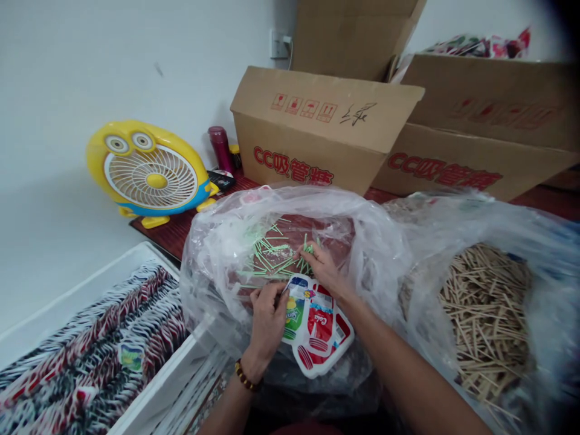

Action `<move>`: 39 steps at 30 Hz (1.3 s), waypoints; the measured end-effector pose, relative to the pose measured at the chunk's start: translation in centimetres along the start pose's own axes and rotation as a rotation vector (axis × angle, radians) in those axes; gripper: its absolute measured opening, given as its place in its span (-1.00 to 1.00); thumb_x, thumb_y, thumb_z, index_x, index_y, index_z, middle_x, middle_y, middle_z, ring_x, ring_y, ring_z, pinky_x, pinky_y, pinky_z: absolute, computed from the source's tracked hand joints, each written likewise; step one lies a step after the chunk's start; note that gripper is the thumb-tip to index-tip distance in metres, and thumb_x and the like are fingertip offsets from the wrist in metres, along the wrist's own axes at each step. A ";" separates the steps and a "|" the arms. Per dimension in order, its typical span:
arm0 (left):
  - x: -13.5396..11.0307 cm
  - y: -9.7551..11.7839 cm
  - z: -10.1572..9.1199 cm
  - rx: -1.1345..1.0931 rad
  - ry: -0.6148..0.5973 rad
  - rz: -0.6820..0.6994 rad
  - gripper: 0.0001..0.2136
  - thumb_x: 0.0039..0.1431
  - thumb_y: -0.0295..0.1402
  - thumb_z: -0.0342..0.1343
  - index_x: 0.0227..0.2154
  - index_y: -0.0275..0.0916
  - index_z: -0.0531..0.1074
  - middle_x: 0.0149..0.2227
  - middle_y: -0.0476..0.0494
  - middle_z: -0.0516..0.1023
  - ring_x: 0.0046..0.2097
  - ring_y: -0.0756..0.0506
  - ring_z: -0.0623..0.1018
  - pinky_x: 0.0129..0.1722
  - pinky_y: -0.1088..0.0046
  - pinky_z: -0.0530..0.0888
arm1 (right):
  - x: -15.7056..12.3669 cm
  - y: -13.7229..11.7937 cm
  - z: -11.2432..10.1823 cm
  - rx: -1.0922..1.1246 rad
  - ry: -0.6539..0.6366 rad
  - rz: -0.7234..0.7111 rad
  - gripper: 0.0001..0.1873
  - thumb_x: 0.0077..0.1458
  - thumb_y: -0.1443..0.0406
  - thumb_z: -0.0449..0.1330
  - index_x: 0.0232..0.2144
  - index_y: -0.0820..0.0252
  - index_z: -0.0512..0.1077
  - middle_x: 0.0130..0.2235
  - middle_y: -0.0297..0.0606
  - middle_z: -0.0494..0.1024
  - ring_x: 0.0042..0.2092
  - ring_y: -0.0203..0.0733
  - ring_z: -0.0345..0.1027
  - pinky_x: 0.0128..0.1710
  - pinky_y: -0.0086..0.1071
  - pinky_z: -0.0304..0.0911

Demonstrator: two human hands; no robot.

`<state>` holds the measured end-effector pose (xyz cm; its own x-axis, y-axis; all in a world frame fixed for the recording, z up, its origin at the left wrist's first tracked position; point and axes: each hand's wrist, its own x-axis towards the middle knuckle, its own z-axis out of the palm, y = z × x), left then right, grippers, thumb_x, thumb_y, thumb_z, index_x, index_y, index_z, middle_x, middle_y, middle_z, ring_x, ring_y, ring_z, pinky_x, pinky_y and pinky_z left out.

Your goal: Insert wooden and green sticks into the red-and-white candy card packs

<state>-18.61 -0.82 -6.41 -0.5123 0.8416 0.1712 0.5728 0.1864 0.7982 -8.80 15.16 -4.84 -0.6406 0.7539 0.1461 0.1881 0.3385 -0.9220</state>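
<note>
My left hand [268, 317] is closed on the edge of a printed plastic packet [317, 329] with soda-can pictures, held over an open clear plastic bag [212, 266]. My right hand [319, 266] reaches into that bag and pinches a few thin green sticks [309, 246]. More green sticks [267, 257] lie scattered on the bag's dark red bottom. A bead bracelet sits on my left wrist.
A second clear bag [457, 223] at right holds a heap of brown sticks [487, 308]. A white tray [149, 399] at left is packed with printed packets. Behind stand cardboard boxes [317, 130], a yellow desk fan [149, 175] and a dark red bottle [220, 148].
</note>
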 end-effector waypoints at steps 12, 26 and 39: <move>-0.1 -0.6 0.1 -0.075 0.036 -0.003 -0.82 0.23 -0.37 0.01 -0.17 -0.15 0.46 -0.21 -0.08 0.56 -0.15 -0.14 0.41 -0.10 0.32 0.31 | -0.8 1.1 0.7 0.031 0.062 -0.049 -0.82 0.17 0.26 0.03 -0.20 0.09 0.39 -0.23 -0.30 0.52 -0.23 -0.18 0.35 -0.16 -0.30 0.21; -0.1 -0.9 0.0 -0.135 0.053 -0.055 -0.83 0.25 -0.32 -0.01 -0.21 -0.18 0.47 -0.25 -0.11 0.55 -0.16 -0.15 0.44 -0.14 0.34 0.34 | 0.6 1.6 -0.1 0.065 0.120 0.032 -0.74 0.13 0.14 0.09 -0.32 0.15 0.49 -0.36 -0.32 0.53 -0.31 -0.22 0.33 -0.28 -0.36 0.21; 0.8 0.8 -2.7 -0.751 -0.124 -0.295 -0.80 0.17 -0.22 0.08 -0.20 -0.18 0.41 -0.30 -0.03 0.56 -0.38 -0.03 0.51 -0.39 0.50 0.43 | 0.4 1.8 -0.8 0.604 0.294 0.117 -0.82 0.03 0.15 0.23 -0.36 0.12 0.43 -0.39 -0.35 0.58 -0.23 -0.17 0.44 -0.13 -0.26 0.29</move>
<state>-20.31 -1.33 -4.04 -0.4753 0.8692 -0.1367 -0.1791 0.0565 0.9822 -8.10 16.47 -6.14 -0.3966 0.9168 0.0462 -0.2600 -0.0640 -0.9635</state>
